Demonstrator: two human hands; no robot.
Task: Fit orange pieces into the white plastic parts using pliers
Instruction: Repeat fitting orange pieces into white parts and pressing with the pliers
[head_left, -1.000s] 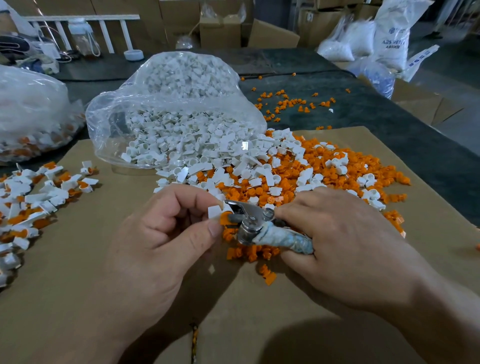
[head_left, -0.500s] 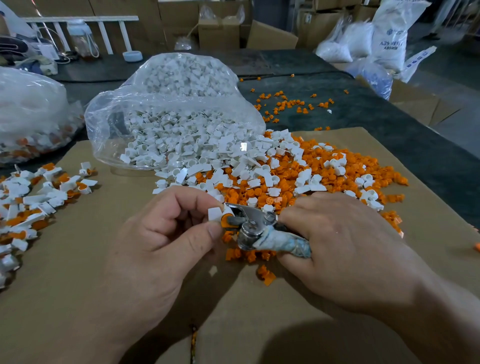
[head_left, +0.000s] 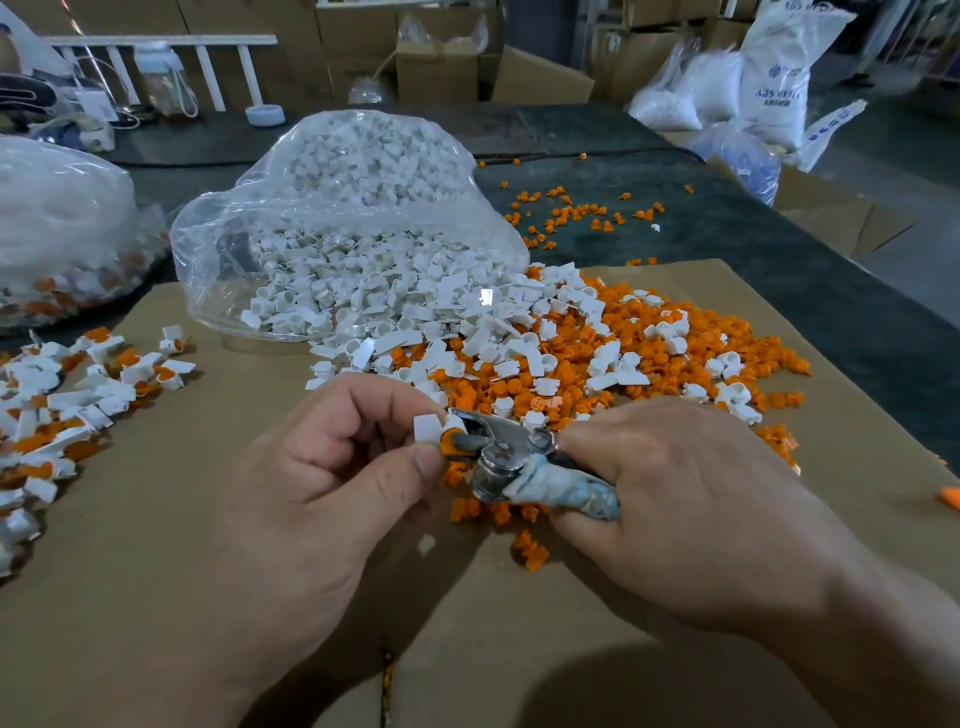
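Note:
My left hand (head_left: 322, 483) pinches a small white plastic part (head_left: 427, 427) between thumb and fingers. An orange piece (head_left: 450, 437) sits at that part's right side, caught in the jaws of the metal pliers (head_left: 498, 452). My right hand (head_left: 675, 504) grips the pliers by their cloth-wrapped handles. Behind both hands, loose orange pieces (head_left: 613, 332) and white parts (head_left: 415, 312) lie mixed in a heap on the cardboard sheet (head_left: 260, 597).
A clear bag of white parts (head_left: 353, 218) lies open behind the heap. Fitted white-and-orange parts (head_left: 67, 405) are piled at the left, with another bag (head_left: 57, 234) behind them. Stray orange pieces (head_left: 576, 215) dot the dark table. Boxes and sacks stand at the back.
The orange piece has gone from loose under the jaws to held against the white part. Both hands stay close together with only small shifts.

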